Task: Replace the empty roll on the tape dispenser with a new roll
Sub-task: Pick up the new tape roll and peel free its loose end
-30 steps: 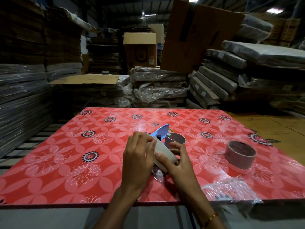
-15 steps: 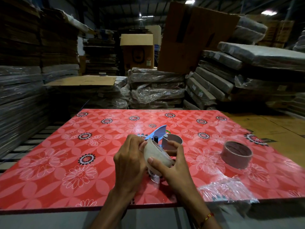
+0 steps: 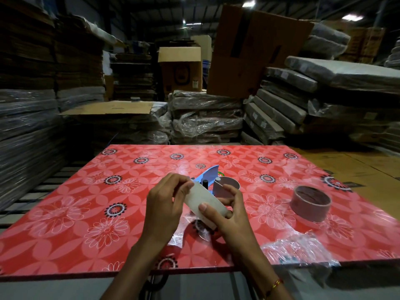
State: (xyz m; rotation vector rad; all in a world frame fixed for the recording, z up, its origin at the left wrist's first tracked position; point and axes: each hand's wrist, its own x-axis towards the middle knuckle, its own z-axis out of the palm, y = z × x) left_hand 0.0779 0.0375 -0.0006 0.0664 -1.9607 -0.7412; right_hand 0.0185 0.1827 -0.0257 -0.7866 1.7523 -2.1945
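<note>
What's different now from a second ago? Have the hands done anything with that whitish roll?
Little. Both hands, left and right, still hold the whitish tape roll above the table; it has turned between the fingers, its broad side now facing up. The blue dispenser, the empty core, the brown roll and the plastic wrap stayed put.

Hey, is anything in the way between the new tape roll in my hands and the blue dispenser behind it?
Nothing loose lies between them. The new roll, held by the left hand and right hand, sits just in front of the blue dispenser. A brown core stands right at the dispenser; whether it occupies the spindle is unclear.
</note>
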